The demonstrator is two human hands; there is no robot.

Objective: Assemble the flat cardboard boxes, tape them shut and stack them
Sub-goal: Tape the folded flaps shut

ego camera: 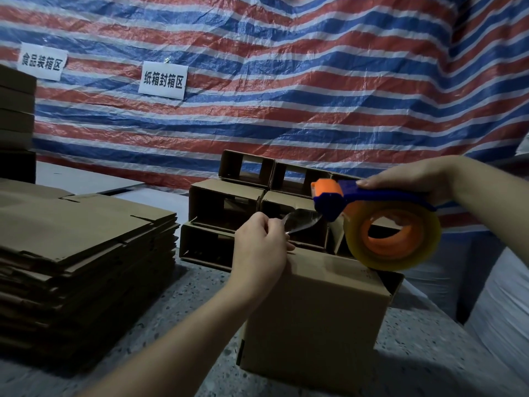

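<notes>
Centre frame, tape drawn out above the assembled box (312, 305).
Left hand (259, 247) pinches the clear tape end (300, 223); right hand (415, 179) grips the tape dispenser (372, 216).

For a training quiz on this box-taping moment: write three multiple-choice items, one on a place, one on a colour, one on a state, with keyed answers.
1. Where is the stack of flat cardboard?
A. left of the assembled box
B. on top of it
C. right of it

2. What colour is the dispenser's handle?
A. green
B. blue
C. white

3. What is the left hand doing?
A. resting open
B. pinching the tape end
C. lifting a box

Answers:
1 A: the stack of flat cardboard lies left of the assembled box.
2 B: the dispenser, gripped by the right hand, has a blue handle.
3 B: the left hand pinches the tape end.
</notes>
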